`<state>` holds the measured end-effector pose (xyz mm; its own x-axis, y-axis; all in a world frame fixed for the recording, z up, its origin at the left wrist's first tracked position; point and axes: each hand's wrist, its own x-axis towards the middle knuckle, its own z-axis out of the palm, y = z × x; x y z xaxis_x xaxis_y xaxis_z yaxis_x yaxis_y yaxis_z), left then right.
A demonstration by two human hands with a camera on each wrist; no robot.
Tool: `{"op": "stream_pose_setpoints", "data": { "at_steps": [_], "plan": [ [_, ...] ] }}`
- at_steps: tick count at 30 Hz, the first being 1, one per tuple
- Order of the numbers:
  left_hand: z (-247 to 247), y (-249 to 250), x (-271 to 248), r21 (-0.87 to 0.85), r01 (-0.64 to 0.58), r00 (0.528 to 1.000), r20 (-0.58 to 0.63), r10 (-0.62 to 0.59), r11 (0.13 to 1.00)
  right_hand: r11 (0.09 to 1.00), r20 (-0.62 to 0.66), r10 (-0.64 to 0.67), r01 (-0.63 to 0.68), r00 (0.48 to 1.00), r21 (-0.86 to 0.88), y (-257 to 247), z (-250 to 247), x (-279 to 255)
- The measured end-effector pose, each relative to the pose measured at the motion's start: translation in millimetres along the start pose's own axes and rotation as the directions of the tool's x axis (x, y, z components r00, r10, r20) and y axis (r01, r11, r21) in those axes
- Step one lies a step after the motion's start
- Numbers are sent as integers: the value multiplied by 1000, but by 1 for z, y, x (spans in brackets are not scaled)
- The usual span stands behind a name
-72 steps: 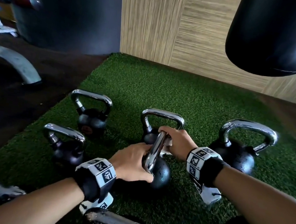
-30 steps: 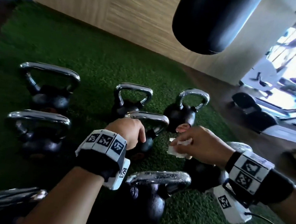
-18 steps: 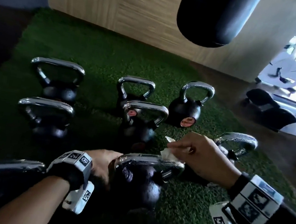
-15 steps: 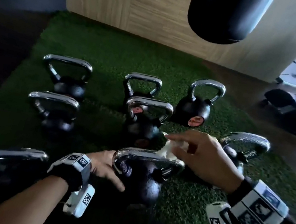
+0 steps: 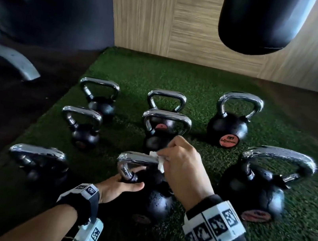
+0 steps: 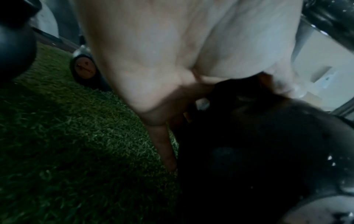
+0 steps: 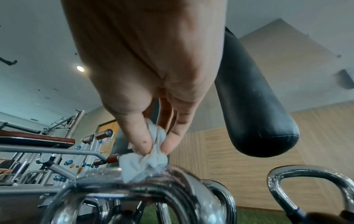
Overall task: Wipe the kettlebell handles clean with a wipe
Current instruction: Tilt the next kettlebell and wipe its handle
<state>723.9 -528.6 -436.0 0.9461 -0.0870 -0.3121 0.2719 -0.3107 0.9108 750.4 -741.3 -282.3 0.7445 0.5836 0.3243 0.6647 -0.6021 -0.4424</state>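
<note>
Right hand [image 5: 182, 170] pinches the wipe [image 7: 143, 164] onto the front kettlebell's handle [image 5: 137, 157] — mid-wipe. Left hand [image 5: 120, 187] braces the handle's left base, fingers probably curled round it. Next — drag along the bar.

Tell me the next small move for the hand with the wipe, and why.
Probably slide the crumpled white wipe leftward along the near kettlebell's chrome handle. The right hand pinches it against the handle's right end, so the bar's bare left stretch looks unwiped, while the left hand grips the handle's left base, steadying the black kettlebell.
</note>
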Motion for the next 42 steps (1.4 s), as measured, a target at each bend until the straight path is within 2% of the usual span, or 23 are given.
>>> {"op": "stream_pose_setpoints", "data": {
  "at_steps": [2,6,9,14,17,21,23,25,28,33,35,37,39,42],
  "plan": [
    [-2,6,-1,63,45,999,-17,-44,997,1000,19,-9,9,1000,-26,0,4,-4],
    [-12,12,-3,227,114,985,-151,-81,967,996,-91,-70,65,993,-63,-3,7,-11],
    [-13,11,-3,230,156,976,-186,-114,961,990,-192,-136,125,972,-67,-4,8,-10],
    [-11,1,1,199,87,977,-211,-44,976,997,-218,50,-37,975,65,6,13,-19],
    [-11,-3,1,230,71,980,-198,-25,971,985,-230,166,-151,959,81,15,13,-20],
    [-9,-6,1,263,33,981,-193,19,964,992,-267,121,-110,956,53,11,18,-22],
    [-7,-10,1,260,35,979,-202,19,965,990,-351,135,-114,927,80,17,23,-30],
    [-5,-13,0,250,24,977,-212,31,968,971,-424,230,-176,876,162,31,24,-43],
    [-5,-11,-1,234,8,979,-201,40,972,870,-363,472,-360,803,337,48,28,-53],
    [-7,-13,-3,231,-4,982,-181,47,973,763,-323,599,-399,733,509,62,39,-49],
    [-8,-14,-2,230,-14,983,-173,55,973,666,-258,681,-433,685,607,71,49,-51],
    [-8,-14,-1,220,-19,984,-169,57,975,497,-103,749,-453,654,740,81,56,-54],
    [-9,-15,-1,217,-9,984,-172,48,976,359,26,748,-437,664,825,88,61,-57],
    [-9,-15,-1,220,15,984,-176,25,975,310,46,731,-391,681,867,91,68,-60]
  ]
}}
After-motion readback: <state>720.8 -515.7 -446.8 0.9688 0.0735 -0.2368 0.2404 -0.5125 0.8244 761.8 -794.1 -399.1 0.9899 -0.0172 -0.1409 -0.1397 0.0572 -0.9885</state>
